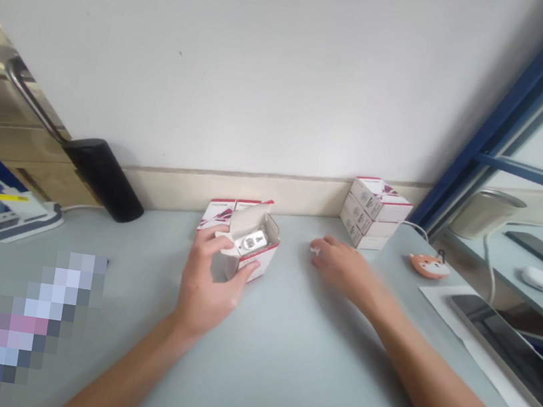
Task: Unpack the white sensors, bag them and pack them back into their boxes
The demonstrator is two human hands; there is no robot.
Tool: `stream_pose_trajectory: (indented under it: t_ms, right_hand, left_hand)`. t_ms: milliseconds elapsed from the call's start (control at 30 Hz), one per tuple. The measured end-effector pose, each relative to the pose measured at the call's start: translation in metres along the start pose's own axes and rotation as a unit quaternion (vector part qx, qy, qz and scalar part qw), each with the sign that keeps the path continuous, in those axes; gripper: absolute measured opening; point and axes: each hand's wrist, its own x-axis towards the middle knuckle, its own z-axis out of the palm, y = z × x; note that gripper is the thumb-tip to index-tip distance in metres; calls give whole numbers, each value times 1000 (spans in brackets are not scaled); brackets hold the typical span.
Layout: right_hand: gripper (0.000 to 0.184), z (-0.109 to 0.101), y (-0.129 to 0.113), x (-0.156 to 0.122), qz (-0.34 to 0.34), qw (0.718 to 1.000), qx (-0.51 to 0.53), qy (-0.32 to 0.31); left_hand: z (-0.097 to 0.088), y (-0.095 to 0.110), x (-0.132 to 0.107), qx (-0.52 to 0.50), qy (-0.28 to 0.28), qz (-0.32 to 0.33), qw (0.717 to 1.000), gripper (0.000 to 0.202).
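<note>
My left hand (212, 283) is wrapped around a small white carton (272, 252) with red edging, its thumb on the near side. The carton's top flaps are up, and a white-and-silver device (253, 241) shows inside it. To the right of the carton, my right hand (336, 263) is low over the table, its fingers pinched on a small white piece (315, 251). What kind of piece it is cannot be made out. Behind the open carton lie flat white-and-red boxes (219, 213), partly hidden by it.
Stacked white-and-red boxes (371, 217) stand by the wall. Right of them are an orange animal-face case (428, 265) and a dark phone (499, 343) over a white sheet (444, 302). At left are a black cylinder (105, 180) and a power strip (36, 221). A mirror (542, 221) borders the right.
</note>
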Motion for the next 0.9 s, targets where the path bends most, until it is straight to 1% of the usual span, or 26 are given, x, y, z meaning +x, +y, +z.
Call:
stream_pose_trajectory:
  t_ms: [33,67,100,167,233,300,333,367,400,433,500,667,800,900]
  right_hand:
    - [23,3,1,2,-1,1000,14,-11]
    - [22,4,1,3,-3,999,39,-5]
    - [20,4,-2,3,-8,997,73,13]
    - [16,-1,-12,0,-29,985,151,74]
    - [15,-9,-28,-8,-89,958,219,164]
    - [11,-16,-43,-18,-186,912,248,268]
    - [11,-18,-49,-22,-230,890,245,307]
    - [11,-19,-54,-25,-262,874,231,338]
    - [14,-19,-58,-27,-282,865,209,358]
    - [16,-18,-60,-29,-288,864,187,369]
    - [16,-15,-59,-28,-275,871,158,375]
    - [8,-10,-53,-25,-210,899,158,349]
    - [16,-10,-56,-26,-188,911,177,322]
    - [23,-8,-59,-27,-192,919,189,289]
  left_hand:
    - [-1,0,1,7,-5,7,1000,50]
    - [-1,0,1,13,-8,16,1000,50]
    - [-1,0,2,21,-10,27,999,50]
    - [-1,0,2,38,-11,52,998,51]
    - [-1,0,1,57,-13,81,995,53]
    - [-1,0,1,76,-18,110,991,54]
    - [-1,0,1,83,-20,122,989,54]
    - [-1,1,1,89,-21,131,987,53]
    - [-1,2,0,94,-22,138,986,52]
    - [-2,4,1,97,-26,144,985,51]
    - [-2,8,1,104,-34,154,982,49]
    - [-2,18,5,117,-29,175,977,43]
    - [-3,20,4,104,-33,165,980,43]
    - [-3,17,2,84,-30,144,986,47]
